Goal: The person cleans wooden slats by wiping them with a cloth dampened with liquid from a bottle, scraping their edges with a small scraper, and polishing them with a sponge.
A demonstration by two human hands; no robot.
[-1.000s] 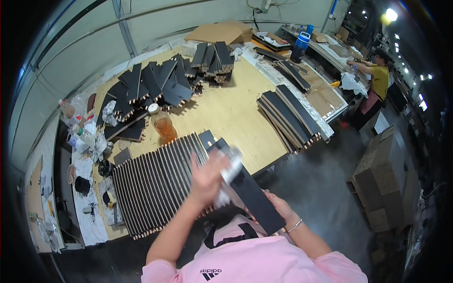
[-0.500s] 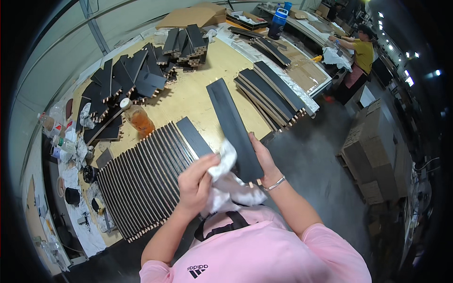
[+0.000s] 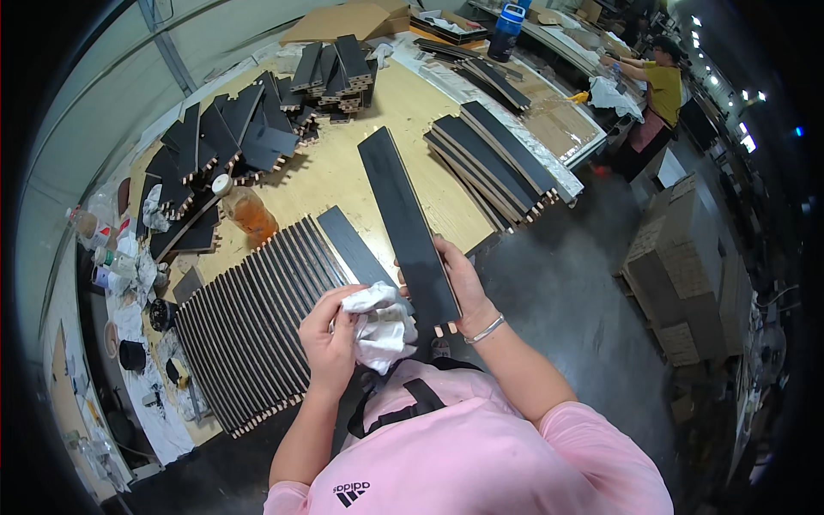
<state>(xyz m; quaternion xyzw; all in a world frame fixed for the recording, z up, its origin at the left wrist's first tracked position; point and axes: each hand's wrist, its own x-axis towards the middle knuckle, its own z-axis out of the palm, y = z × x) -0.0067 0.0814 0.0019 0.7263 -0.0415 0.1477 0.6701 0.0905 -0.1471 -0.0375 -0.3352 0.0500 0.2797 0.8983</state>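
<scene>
While a capped clear bottle (image 3: pixel 249 215) with orange liquid in its body stands left of the frame's centre, two more clear bottles lie or lean at the far left edge, an upper one (image 3: pixel 87 225) and a lower one (image 3: pixel 116 262); their contents are too small to make out. Below them, toward the lower left, are a black jar (image 3: pixel 163 315) and a black cup (image 3: pixel 132 354), and what they hold cannot be told. At the top, right of centre, a blue-topped dark jug (image 3: pixel 506 33) stands near a shallow open box (image 3: pixel 451 27) with pale items inside.

Near the centre of the frame, a long black board (image 3: pixel 408 227) slants from upper left to lower right, its pegged lower end toward the person. The right hand (image 3: pixel 466 287) grips its right edge near that end, thumb on the near side and fingers reaching behind, the forearm rising from the lower right. The left hand (image 3: pixel 329 339), left of it, is closed around a crumpled white cloth (image 3: pixel 378 326), fingers curled and forearm nearly upright. The cloth sits just beside the board's lower part; whether they touch is unclear.
</scene>
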